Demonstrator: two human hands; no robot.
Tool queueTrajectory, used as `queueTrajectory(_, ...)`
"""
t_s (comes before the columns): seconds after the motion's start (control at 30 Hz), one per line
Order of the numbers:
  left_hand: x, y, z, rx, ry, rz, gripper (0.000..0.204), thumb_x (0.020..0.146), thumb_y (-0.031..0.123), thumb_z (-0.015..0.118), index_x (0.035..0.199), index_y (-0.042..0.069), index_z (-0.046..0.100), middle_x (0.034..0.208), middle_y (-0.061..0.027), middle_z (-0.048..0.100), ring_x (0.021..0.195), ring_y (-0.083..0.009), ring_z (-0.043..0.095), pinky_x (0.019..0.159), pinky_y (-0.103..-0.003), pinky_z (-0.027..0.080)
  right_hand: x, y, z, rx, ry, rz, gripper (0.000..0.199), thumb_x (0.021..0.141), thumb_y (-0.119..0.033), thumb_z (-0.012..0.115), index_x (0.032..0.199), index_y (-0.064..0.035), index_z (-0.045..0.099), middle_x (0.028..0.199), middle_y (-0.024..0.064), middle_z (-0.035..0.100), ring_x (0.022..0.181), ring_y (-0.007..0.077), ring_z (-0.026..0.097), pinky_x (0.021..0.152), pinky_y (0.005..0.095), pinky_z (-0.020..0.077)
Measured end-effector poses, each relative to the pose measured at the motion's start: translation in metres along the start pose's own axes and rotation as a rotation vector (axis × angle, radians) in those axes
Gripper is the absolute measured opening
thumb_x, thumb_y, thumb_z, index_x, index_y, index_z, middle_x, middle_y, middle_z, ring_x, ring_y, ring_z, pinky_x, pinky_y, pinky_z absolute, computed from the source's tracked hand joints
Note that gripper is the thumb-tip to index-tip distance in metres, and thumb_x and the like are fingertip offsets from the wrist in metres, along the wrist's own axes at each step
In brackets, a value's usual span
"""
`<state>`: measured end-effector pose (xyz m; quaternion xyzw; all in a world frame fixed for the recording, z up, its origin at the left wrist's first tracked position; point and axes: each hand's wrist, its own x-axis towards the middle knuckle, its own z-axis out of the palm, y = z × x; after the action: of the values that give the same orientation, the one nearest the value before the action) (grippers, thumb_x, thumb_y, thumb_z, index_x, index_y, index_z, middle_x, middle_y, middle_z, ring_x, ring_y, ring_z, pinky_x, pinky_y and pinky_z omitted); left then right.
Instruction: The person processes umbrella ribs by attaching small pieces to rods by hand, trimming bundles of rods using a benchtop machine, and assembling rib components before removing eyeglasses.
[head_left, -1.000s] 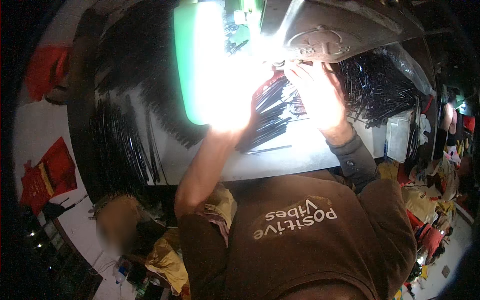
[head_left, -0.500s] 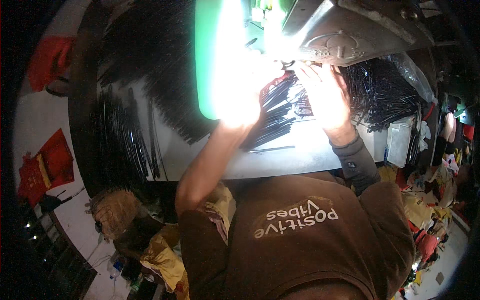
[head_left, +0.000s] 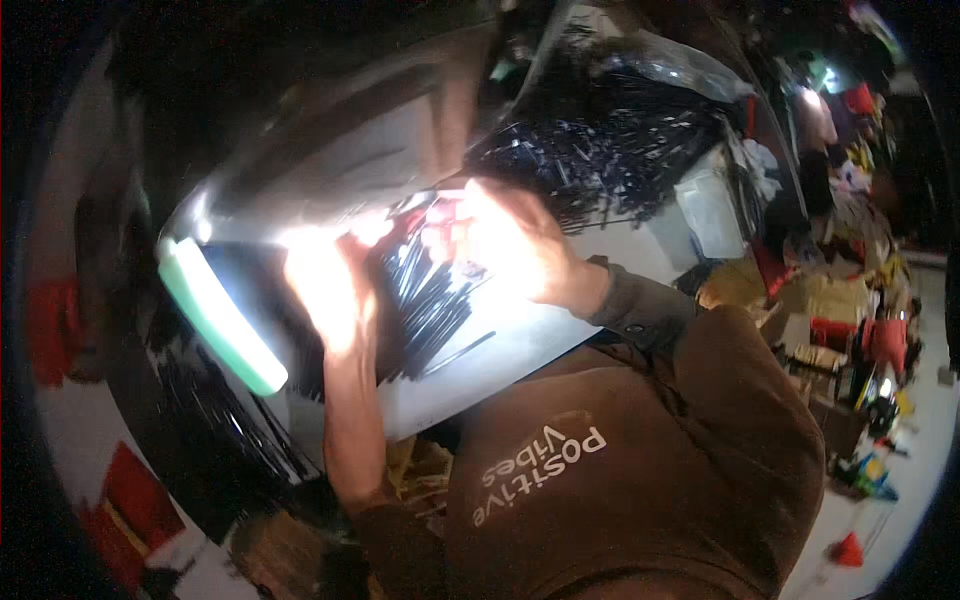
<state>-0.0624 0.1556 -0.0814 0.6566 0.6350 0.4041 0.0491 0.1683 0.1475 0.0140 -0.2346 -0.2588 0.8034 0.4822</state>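
Note:
Strong glare and motion blur wash out both hands. My left hand (head_left: 335,285) reaches under the lower edge of a dark metal machine body (head_left: 350,150), beside a lit green-and-white tube lamp (head_left: 222,318). To its right, my right hand (head_left: 520,245) sits near the same edge, its fingers toward the machine. Between and below them lies a bundle of thin black strips (head_left: 430,310) on the white tabletop (head_left: 530,345). Something reddish (head_left: 445,230) shows between the hands, too bright to make out. The fingertips, and anything in them, cannot be discerned.
A large heap of thin black strips (head_left: 610,150) lies at the far right, with clear plastic (head_left: 690,75) behind it. A translucent white container (head_left: 712,210) stands at the table's right edge. More strips (head_left: 225,410) lie at the left. Piled goods (head_left: 835,310) fill the right side.
The whole view has turned and shifted, so the lamp now appears tilted and farther left. The hands remain by the machine's lower edge and look slightly farther apart.

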Motion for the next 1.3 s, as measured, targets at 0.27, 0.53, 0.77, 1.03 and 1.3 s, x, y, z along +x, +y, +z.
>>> queueTrajectory(0.27, 0.032, 0.06, -0.046, -1.41, -0.059, -0.624, 0.019, 0.087, 0.011, 0.055, 0.093, -0.008, 0.054, 0.092, -0.0232, 0.06, 0.085, -0.0347, 0.063, 0.077, -0.046, 0.055, -0.044, -0.09, -0.035, -1.159, 0.217, -0.283, 0.017, 0.09, -0.009, 0.054, 0.102, -0.002, 0.063, 0.084, 0.0125, 0.067, 0.069, 0.0147, 0.066, 0.052, 0.0245, 0.0541)
queueTrajectory(0.53, 0.017, 0.076, -0.047, -0.852, -0.262, -0.526, 0.028, 0.089, 0.02, 0.059, 0.1, -0.006, 0.057, 0.087, -0.0195, 0.063, 0.077, -0.0298, 0.065, 0.07, -0.041, 0.057, -0.026, -0.151, -0.093, -2.334, 0.396, -0.871, 0.014, 0.081, -0.016, 0.064, 0.094, -0.0105, 0.067, 0.085, 0.0051, 0.064, 0.078, 0.0247, 0.062, 0.066, 0.0349, 0.0499)
queueTrajectory(0.77, -0.002, 0.093, -0.048, -1.347, -0.199, -0.638, 0.023, 0.092, 0.016, 0.055, 0.107, -0.002, 0.055, 0.086, -0.018, 0.064, 0.077, -0.0281, 0.067, 0.071, -0.041, 0.056, -0.025, -0.156, -0.098, -2.235, 0.298, -0.685, 0.014, 0.083, -0.013, 0.062, 0.096, -0.0095, 0.066, 0.093, 0.0049, 0.062, 0.085, 0.0258, 0.061, 0.072, 0.0348, 0.0493)
queueTrajectory(1.03, -0.008, 0.091, -0.068, -1.453, -0.12, -0.704, 0.015, 0.093, 0.014, 0.054, 0.099, 0.0, 0.055, 0.083, -0.0154, 0.063, 0.076, -0.0287, 0.066, 0.069, -0.04, 0.056, -0.023, -0.157, -0.101, -2.091, 0.102, -0.622, 0.012, 0.081, -0.006, 0.063, 0.092, -0.0051, 0.064, 0.092, 0.0069, 0.061, 0.085, 0.0249, 0.06, 0.073, 0.0342, 0.0476)
queueTrajectory(1.3, -0.006, 0.1, -0.073, -1.637, -0.216, -0.648, 0.015, 0.093, 0.015, 0.052, 0.098, 0.002, 0.055, 0.1, -0.0152, 0.057, 0.09, -0.0259, 0.058, 0.081, -0.043, 0.049, -0.012, -0.148, -0.096, -2.027, 0.138, -0.813, 0.013, 0.08, -0.002, 0.063, 0.092, -0.0031, 0.06, 0.086, 0.0094, 0.061, 0.083, 0.0286, 0.06, 0.076, 0.035, 0.0485)
